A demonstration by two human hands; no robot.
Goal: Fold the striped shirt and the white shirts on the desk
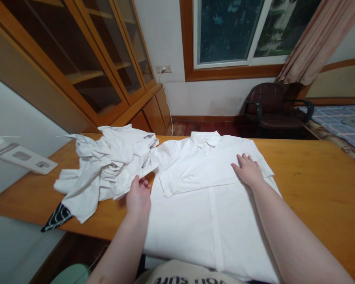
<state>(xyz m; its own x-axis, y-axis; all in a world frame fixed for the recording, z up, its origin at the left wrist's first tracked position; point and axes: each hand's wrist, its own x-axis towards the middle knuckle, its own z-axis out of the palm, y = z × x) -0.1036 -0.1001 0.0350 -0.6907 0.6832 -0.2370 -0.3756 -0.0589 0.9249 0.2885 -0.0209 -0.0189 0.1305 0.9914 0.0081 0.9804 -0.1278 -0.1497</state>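
A white collared shirt (183, 221) lies spread on the wooden table (319, 189), its collar at the far side and its button strip running toward me. Across its chest lies a folded layer of white cloth with its loose edge facing me. At the shirt's left side, my left hand (139, 195) has its fingers curled in a pinch at the end of the sleeve (149, 167); the fingertips are partly hidden. My right hand (250, 169) rests palm down on the right chest, fingers stretched out. Next to the left sleeve sits a crumpled heap of white clothes (115, 157).
Dark patterned cloth (57, 217) pokes out under the heap at the table's front edge. A white stand-like device (23, 156) is at the far left. Beyond the table are a glass-door cabinet (106, 59), a brown armchair (269, 104) and a bed (343, 122). A green stool (71, 274) is below.
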